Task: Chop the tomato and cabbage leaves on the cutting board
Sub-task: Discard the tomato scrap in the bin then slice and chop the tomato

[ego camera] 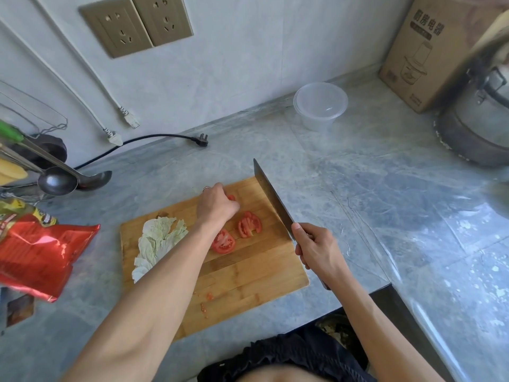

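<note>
On the left part of the cutting board, which lies on the grey worktop, the cabbage leaves are spread flat and uncut, their long axis running from the near-left edge toward the board's middle. Just right of them, tomato slices are laid cut-face up near the centre, one partly hidden under the forearm. The left hand is set down beyond the slices, fingers curled together over a small red tomato piece at the board's far side; how firmly it is pinned cannot be told. Further right, the knife is clamped by its handle in the right hand, the blade raised off the wood, its long axis pointing away toward the wall. The held piece lies left of the blade, so a leftward and downward move of the knife would probably be needed for the next cut. The cabbage is judged still to be done.
</note>
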Tool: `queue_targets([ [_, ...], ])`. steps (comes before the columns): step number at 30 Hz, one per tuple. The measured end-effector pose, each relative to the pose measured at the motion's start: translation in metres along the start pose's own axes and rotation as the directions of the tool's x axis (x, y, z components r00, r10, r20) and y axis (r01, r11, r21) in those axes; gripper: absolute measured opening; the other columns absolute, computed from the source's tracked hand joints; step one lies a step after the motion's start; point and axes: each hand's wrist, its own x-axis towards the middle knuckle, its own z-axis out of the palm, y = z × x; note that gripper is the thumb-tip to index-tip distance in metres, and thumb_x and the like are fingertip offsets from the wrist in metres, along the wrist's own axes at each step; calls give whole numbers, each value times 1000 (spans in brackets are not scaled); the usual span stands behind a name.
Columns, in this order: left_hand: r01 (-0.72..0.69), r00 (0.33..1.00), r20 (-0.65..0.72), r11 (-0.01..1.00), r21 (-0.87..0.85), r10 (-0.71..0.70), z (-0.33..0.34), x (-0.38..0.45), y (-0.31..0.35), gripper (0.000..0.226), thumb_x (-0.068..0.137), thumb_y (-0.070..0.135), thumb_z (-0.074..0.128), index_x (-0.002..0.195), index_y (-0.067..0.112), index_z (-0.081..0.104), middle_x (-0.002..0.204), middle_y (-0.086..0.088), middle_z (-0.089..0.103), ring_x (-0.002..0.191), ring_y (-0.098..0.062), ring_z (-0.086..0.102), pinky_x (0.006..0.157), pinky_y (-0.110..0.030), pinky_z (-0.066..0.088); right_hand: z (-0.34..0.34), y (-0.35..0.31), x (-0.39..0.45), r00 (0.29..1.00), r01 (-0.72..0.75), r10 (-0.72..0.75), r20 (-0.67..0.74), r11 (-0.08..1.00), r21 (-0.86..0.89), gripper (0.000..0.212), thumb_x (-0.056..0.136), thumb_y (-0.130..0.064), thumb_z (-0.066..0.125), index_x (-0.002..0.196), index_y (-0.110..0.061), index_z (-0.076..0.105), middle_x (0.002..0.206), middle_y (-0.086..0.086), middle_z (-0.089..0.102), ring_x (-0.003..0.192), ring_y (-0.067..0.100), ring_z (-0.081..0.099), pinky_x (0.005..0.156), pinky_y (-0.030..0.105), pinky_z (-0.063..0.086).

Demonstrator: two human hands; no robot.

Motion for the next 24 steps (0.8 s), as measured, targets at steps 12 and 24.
queue_targets([
  [12,-256,965,4,950,-181,261,4,-102,-1,57,77,21,74,128,19,49,122,-1,45,91,-8,52,67,-11,39,-5,7,-15,1000,-11,11,-2,998,60,40,103,-37,51,87,-5,68,59,4,55,50,16,47,51,32,43],
  [24,-285,946,152,958,-24,286,51,-136,-26,77,75,42,74,141,18,43,137,-8,43,127,-27,45,99,-36,44,-11,31,-66,998,-44,47,-51,997,64,32,104,-39,48,94,-19,71,60,2,55,44,8,44,48,21,41],
])
